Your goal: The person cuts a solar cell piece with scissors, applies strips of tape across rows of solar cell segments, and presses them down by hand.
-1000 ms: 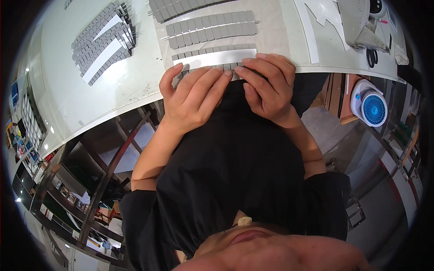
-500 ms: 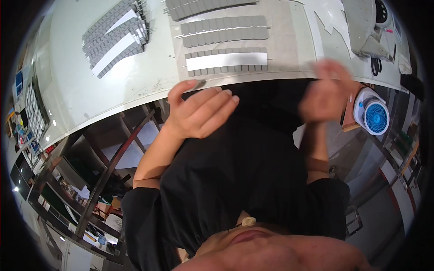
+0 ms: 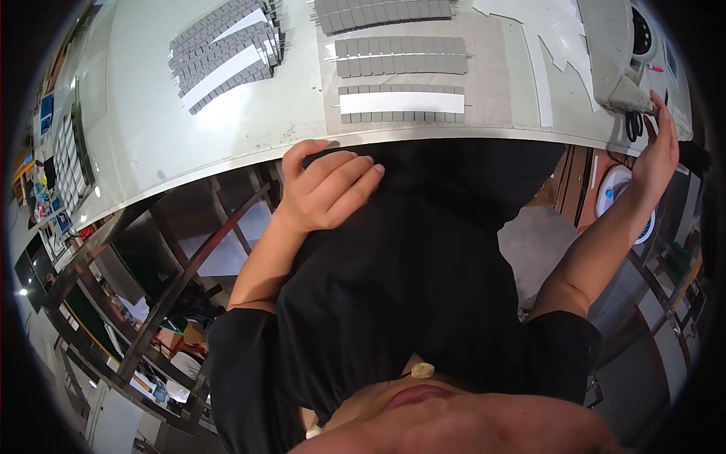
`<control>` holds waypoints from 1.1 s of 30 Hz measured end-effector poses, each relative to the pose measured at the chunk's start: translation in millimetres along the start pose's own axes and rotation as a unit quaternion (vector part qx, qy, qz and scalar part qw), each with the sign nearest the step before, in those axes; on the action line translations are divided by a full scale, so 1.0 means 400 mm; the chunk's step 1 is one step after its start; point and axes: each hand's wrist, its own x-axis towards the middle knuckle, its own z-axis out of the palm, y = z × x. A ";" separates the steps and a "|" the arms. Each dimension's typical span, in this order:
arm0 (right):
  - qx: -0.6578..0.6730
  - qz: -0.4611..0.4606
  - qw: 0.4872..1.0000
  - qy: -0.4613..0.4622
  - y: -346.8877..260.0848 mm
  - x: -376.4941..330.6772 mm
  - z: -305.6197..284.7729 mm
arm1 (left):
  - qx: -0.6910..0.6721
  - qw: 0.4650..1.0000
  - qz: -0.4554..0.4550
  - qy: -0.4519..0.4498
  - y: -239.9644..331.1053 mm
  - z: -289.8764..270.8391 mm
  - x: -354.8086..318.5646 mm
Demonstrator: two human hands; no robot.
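My left hand (image 3: 331, 188) rests by the table's near edge, its thumb apart from loosely bent fingers, and I see nothing in it. Far to the right, my right hand (image 3: 659, 147) reaches over the table edge with its fingers stretched out. Beside its fingers lie black-handled scissors (image 3: 634, 126), under the corner of a grey-white object (image 3: 614, 83). Ahead of my left hand lies a row of grey segments (image 3: 401, 117) with a white strip (image 3: 401, 101) along it. Two similar grey pieces, a middle one (image 3: 401, 57) and a far one (image 3: 386, 13), lie beyond.
A pile of grey segmented pieces with white strips (image 3: 223, 79) lies at the left of the white table (image 3: 144, 144). White sheet scraps (image 3: 556, 30) are at the right. Below the table edge, a blue-and-white fan (image 3: 614, 185) is partly behind my right forearm.
My right hand has swung right, from above my lap to beside the scissors. My left hand has stayed near the table edge, its thumb slightly lower. The view has shifted a little.
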 end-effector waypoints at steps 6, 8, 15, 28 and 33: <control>0.062 0.066 0.985 -0.149 0.068 0.086 -0.053 | 0.001 0.999 0.015 -0.032 -0.008 -0.012 0.004; 0.151 0.049 0.981 -0.110 0.143 0.107 -0.097 | 0.005 0.999 0.033 -0.030 0.002 -0.004 0.015; 0.159 0.041 0.986 -0.040 -0.042 -0.135 -0.109 | -0.009 0.994 0.094 -0.053 -0.009 -0.021 0.048; 0.225 0.159 0.960 -0.051 0.084 -0.260 -0.118 | -0.184 0.955 0.195 -0.126 0.042 0.092 0.448; 0.240 0.168 0.955 -0.043 0.129 -0.264 -0.041 | -0.230 0.944 0.225 -0.073 0.088 0.283 0.694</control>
